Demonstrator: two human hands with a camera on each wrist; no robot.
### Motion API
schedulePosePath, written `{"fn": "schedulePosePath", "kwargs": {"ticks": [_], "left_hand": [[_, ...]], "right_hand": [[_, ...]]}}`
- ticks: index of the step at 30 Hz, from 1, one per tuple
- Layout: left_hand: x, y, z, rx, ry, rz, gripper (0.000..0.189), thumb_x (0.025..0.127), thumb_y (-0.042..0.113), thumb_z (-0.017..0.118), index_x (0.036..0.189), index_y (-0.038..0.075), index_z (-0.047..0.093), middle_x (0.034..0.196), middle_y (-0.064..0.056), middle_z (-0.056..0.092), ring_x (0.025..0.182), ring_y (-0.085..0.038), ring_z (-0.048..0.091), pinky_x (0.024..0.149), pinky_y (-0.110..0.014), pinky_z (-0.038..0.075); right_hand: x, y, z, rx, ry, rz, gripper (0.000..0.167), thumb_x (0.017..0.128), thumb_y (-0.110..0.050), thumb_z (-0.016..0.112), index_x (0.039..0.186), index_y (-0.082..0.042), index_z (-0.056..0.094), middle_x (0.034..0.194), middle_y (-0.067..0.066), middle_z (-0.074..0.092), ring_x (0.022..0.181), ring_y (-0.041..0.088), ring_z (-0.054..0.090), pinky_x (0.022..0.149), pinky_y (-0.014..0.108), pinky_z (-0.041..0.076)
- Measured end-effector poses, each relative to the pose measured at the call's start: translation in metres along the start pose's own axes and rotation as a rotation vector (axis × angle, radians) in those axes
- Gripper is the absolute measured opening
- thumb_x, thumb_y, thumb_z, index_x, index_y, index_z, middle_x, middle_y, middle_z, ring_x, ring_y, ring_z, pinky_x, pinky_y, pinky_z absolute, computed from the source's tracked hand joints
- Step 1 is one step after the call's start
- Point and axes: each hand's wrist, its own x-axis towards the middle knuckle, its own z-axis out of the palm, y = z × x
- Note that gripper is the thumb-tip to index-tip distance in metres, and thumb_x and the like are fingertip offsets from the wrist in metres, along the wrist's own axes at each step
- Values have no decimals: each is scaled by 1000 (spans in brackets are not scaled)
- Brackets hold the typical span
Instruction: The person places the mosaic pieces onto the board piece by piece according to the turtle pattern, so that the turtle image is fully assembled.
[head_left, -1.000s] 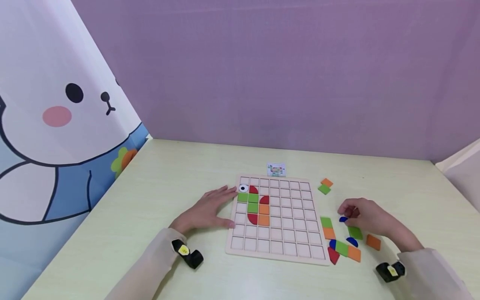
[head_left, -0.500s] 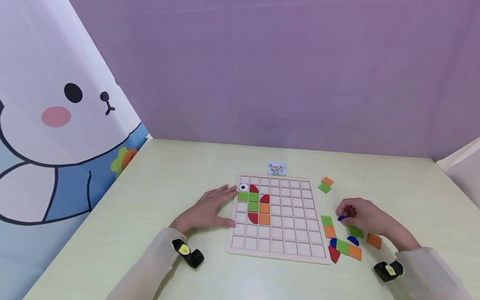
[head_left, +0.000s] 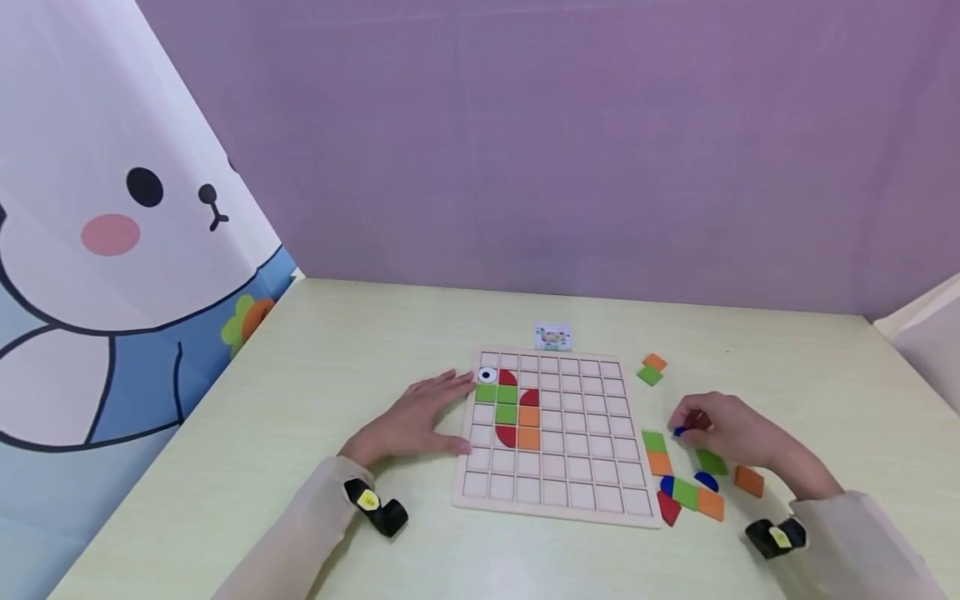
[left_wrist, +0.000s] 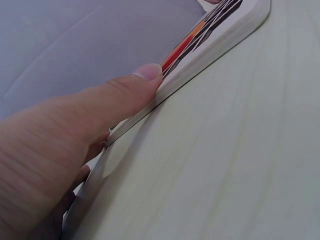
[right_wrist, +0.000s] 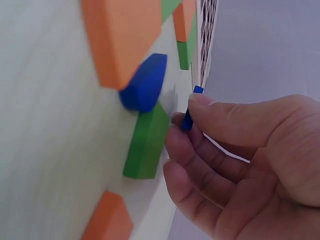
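My right hand (head_left: 723,429) pinches a small blue block (right_wrist: 187,122) between thumb and fingertips, right of the board; fingers hide part of the block. Beside that hand lie a green tile (head_left: 711,462), a blue half-round block (head_left: 706,481) and an orange tile (head_left: 749,481). The fingers of my left hand (head_left: 412,421) reach to the left edge of the wooden grid board (head_left: 577,500), thumb spread toward the viewer's side and touching its rim. On the board's left columns sit an eye tile (head_left: 487,375), green tiles (head_left: 507,414), orange tiles (head_left: 528,438) and red rounded pieces (head_left: 506,436).
A small picture card (head_left: 552,337) lies behind the board. To the right rear are an orange tile (head_left: 655,362) and a green tile (head_left: 649,376). Several more pieces, including a red one (head_left: 668,507), lie along the board's right edge. A purple cloth (head_left: 570,158) rises behind the table.
My right hand has shifted slightly left and away from me with the blue block in its fingers. My left hand stays at the board's edge.
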Motion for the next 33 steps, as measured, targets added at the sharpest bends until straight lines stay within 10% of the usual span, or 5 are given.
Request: {"fn": "schedulePosePath", "kwargs": {"ticks": [33], "left_hand": [[0,-1,0,0,1,10,91,79,58,67,151,20,28,159,0,22,149,-24,9,119,-50,11]], "right_hand": [[21,-75,17,71,39,-143,13,85,2,65,93,-7,65,89,-1,64,79,14,55,68,22,50]]}}
